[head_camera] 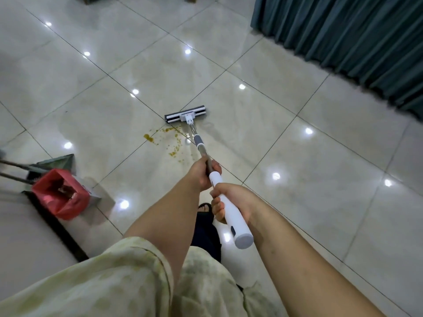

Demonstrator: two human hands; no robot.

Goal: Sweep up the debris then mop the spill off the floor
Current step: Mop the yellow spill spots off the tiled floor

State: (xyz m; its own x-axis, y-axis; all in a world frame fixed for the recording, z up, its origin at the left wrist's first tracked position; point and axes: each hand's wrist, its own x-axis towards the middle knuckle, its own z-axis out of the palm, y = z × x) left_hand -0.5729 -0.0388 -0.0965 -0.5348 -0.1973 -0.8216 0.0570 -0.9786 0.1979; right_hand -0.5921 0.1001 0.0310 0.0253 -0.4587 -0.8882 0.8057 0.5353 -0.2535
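Our left hand curls round the mop pole, just ahead of our right hand, which wraps the white handle. Beyond both, the mop head rests just past the spill. Dragging back fast could smear the yellow bits wider, we judge. Left of our hands, the red bin holds something we cannot make out.

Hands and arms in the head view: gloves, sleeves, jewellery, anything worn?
Both the left hand and the right hand are bare: no gloves, rings or watch show. Both forearms are uncovered. The left arm comes out of a loose short sleeve of pale cream fabric with faint green mottling. Any sleeve on the right arm is out of frame.
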